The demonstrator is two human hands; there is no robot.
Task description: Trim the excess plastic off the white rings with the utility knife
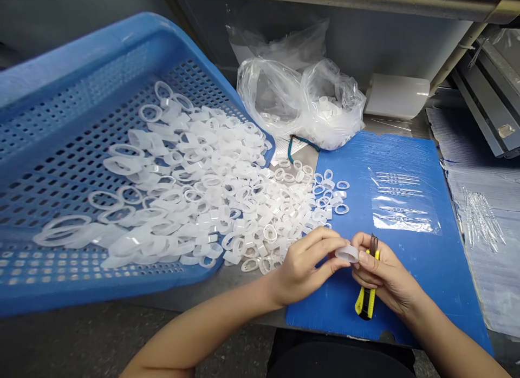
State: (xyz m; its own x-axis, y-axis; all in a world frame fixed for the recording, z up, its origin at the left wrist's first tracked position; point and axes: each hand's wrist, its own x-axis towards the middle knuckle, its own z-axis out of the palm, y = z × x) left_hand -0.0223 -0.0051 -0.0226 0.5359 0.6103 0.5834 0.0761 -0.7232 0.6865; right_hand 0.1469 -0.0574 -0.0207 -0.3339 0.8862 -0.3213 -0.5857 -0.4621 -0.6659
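My left hand (309, 264) pinches a small translucent white plastic ring (347, 253) between thumb and fingers. My right hand (382, 275) grips a yellow and black utility knife (366, 297), blade end up beside the ring, and its thumb also touches the ring. Both hands hover over a blue corrugated board (410, 259). A large heap of the same white rings (211, 199) spills from a tilted blue perforated tray (60, 150) onto the bench just left of my hands.
Clear plastic bags (309, 96) with more rings sit behind the board, with green-handled pliers (298, 142) beside them. A clear bag of thin parts (402, 204) lies on the board. More clear strips (483, 215) lie on sheets at right. A white roll (396, 96) rests at the back.
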